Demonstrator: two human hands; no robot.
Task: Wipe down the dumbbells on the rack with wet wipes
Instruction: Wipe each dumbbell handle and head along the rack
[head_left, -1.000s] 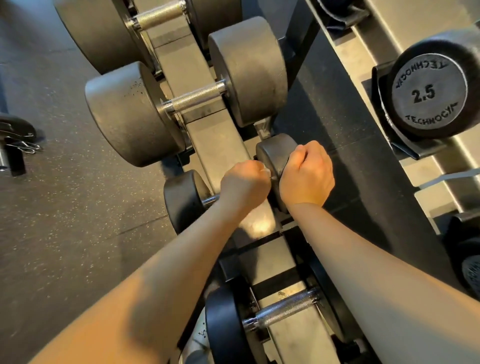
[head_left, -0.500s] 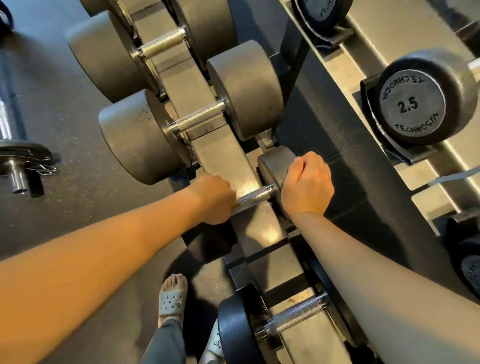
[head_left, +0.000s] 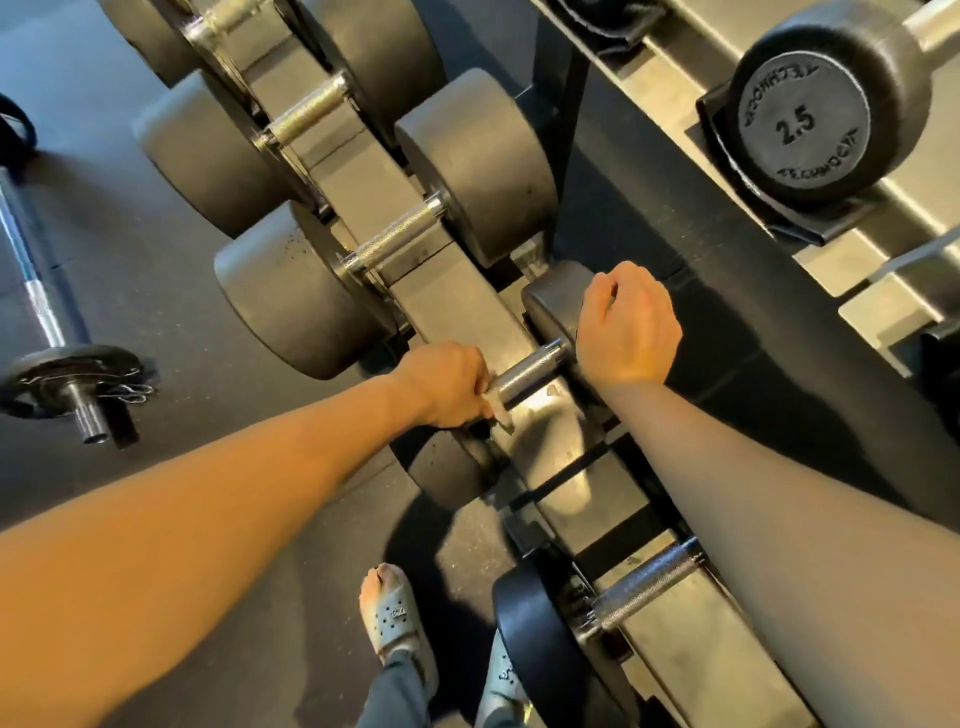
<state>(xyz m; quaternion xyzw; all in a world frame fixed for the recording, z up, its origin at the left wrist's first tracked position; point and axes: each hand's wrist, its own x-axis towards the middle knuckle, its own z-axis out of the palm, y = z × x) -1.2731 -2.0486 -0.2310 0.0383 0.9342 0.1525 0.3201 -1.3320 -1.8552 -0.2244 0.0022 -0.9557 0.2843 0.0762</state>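
A small dark dumbbell lies across the grey rack rail (head_left: 441, 291), its knurled steel handle (head_left: 530, 370) bare in the middle. My left hand (head_left: 447, 384) grips the handle's left end with a pale wet wipe (head_left: 498, 410) pinched under the fingers. The dumbbell's left head (head_left: 447, 467) shows below that hand. My right hand (head_left: 628, 325) curls over the right head (head_left: 550, 306) and holds it.
Larger grey dumbbells (head_left: 296, 296) sit further up the rail, and a black one (head_left: 540, 623) nearer me. A second rack at right carries a 2.5 dumbbell (head_left: 810, 119). A barbell with a plate (head_left: 67, 369) lies on the rubber floor at left. My sandalled feet (head_left: 395, 618) stand below.
My left hand slid along the handle from its right end to its left end, baring the steel. The right hand stayed on the right head. The view shifted down.
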